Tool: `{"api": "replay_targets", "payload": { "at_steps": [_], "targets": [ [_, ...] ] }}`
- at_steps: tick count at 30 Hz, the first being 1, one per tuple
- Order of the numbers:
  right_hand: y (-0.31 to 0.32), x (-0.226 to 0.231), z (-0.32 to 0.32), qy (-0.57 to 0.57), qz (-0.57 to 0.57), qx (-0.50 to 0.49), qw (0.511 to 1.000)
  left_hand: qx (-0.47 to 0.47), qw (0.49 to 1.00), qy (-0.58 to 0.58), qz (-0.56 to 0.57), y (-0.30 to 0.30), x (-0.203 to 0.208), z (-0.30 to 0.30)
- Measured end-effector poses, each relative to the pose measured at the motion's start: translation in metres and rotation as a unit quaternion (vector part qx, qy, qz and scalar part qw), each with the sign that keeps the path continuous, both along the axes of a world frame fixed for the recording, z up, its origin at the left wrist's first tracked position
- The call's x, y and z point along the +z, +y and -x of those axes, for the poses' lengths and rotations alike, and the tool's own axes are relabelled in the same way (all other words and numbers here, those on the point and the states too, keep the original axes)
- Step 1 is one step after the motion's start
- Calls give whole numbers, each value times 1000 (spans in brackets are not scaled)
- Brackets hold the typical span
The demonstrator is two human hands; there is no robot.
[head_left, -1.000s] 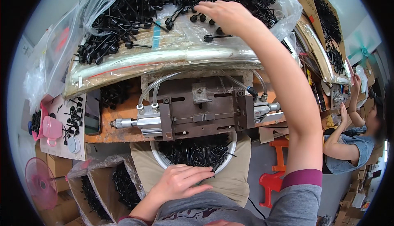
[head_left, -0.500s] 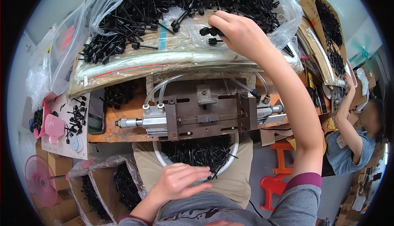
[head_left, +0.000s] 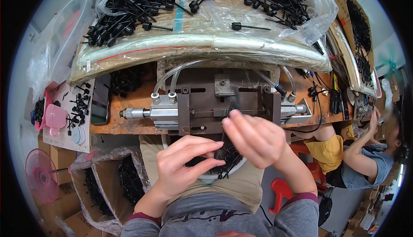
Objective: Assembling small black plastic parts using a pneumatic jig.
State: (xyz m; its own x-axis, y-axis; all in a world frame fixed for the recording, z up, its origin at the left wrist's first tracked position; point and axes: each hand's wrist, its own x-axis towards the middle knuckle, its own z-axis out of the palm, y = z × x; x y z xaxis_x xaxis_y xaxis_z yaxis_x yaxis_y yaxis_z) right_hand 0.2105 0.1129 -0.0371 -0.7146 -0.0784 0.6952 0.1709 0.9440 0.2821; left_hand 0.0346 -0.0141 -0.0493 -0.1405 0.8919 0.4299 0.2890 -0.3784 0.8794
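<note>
Both hands have moved since the earlier frame: the right hand [head_left: 258, 141] has come back from the pile [head_left: 142, 4] to the front of the jig [head_left: 202, 99], and the left hand [head_left: 175, 166] has lifted to meet it. Left thumb and fingers pinch the head of a black part [head_left: 219, 153] over the tub [head_left: 237, 167]; the right fingertips close on its stem. Whether the right palm holds more is hidden. The jig sits at the front edge of the bench [head_left: 116, 128]. Behind it, the pile covers the back and left of a wrapped box [head_left: 223, 11]; a lone part [head_left: 237, 26] lies nearer the box's front edge. A phone [head_left: 100, 103] is at the bench's left end.
</note>
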Motion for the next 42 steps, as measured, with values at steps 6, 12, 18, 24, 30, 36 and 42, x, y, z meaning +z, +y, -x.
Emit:
{"api": "replay_targets", "payload": {
  "at_steps": [6, 12, 18, 24, 30, 36, 42],
  "targets": [
    [-4, -17, -29, 101, 184, -31, 977, 65, 967, 241, -45, 12, -20, -18],
    [-17, -19, -41, 159, 265, -48, 950, 79, 928, 359, -60, 26, -39, -26],
    [-31, -23, -40, 146, 218, -113, 958, 76, 926, 367, -47, 31, -30, -25],
    [-35, -29, -35, 91, 150, -112, 978, 65, 944, 322, -37, 29, -26, -23],
    [-43, -33, -15, 65, 116, -74, 988, -16, 992, 103, -72, 8, -8, -32],
    [-40, -32, -23, 99, 227, -98, 964, 25, 990, 136, -35, 7, -10, -27],
    [-43, -32, -28, 201, 300, -125, 924, 66, 959, 276, -31, 17, -32, -29]
  ]
}}
